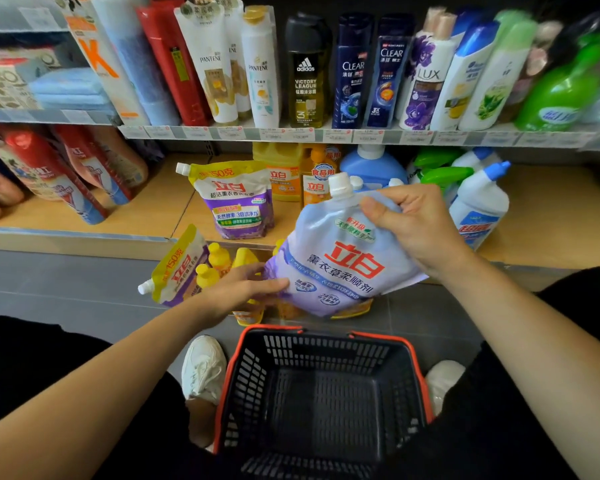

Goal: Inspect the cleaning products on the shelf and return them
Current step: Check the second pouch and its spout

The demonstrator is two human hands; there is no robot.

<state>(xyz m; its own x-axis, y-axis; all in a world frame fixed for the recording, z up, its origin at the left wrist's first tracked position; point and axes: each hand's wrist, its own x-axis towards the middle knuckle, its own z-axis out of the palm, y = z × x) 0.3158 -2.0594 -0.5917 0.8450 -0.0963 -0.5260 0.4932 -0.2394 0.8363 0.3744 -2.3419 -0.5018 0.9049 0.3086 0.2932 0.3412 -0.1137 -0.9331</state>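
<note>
I've got the lavender softener pouch [336,268] out in front of the lower shelf [551,209], over the basket [269,329], label tilted up for reading. My right hand [416,230] pinches the top by the spout, and my left hand [243,289] grips the bottom corner to steady it.

Outfit's pretty plain tbh: black clothing [32,368] fills the corner at 8 o'clock and shows up again at 4 o'clock, just dark, soft-looking fabric. The left forearm [118,368] at 7 o'clock and the right forearm [534,341] at 4 o'clock are bare right out to the left hand [236,292] and right hand [413,223]. Near 6 o'clock there are chunky off-white sneakers: the left sneaker [203,367] shows laces and layered panels, while the right sneaker [442,382] is mostly hidden.
</note>
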